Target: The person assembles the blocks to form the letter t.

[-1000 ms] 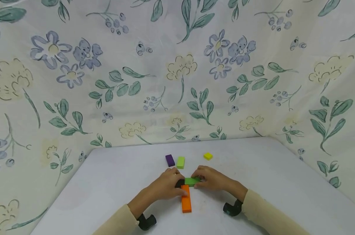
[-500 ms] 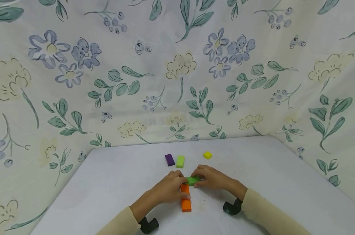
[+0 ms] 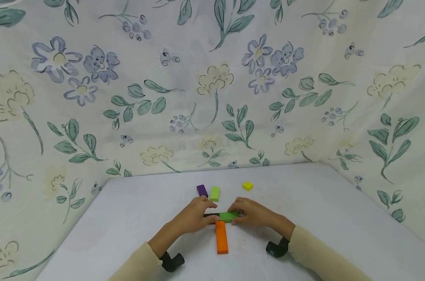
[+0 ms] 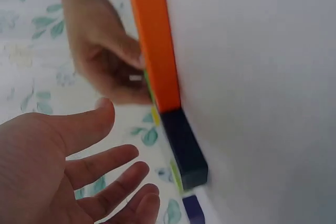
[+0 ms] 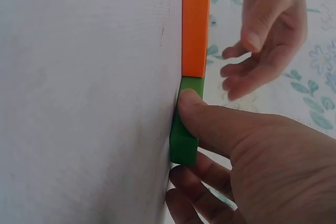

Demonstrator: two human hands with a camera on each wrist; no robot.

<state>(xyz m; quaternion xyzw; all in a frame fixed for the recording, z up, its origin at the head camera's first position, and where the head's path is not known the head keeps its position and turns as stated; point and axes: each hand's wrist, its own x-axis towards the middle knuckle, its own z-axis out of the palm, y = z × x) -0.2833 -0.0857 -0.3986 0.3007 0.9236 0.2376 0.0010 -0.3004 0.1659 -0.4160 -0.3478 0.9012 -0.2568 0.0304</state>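
Observation:
An orange block [image 3: 221, 237] lies lengthwise toward the person, its far end at the seam of a crosswise row. That row is a green block [image 3: 227, 217] on the right and a black block [image 4: 184, 150] on the left. My right hand [image 3: 252, 212] holds the green block; in the right wrist view its thumb [image 5: 191, 103] presses one side, with fingers around the far end. My left hand [image 3: 193, 214] is just over the black block in the head view. Its fingers are spread and apart from the blocks in the left wrist view.
Behind the row lie a purple block [image 3: 202, 191], a light green block [image 3: 215, 193] and, farther right, a yellow block [image 3: 247, 185]. All are on a white table [image 3: 145, 203]. A floral cloth [image 3: 184, 101] stands at the back and sides.
My left hand, which was over the orange block and the row's left part, has loosened and moved away to the left, uncovering the orange block. My right hand stays at the green block.

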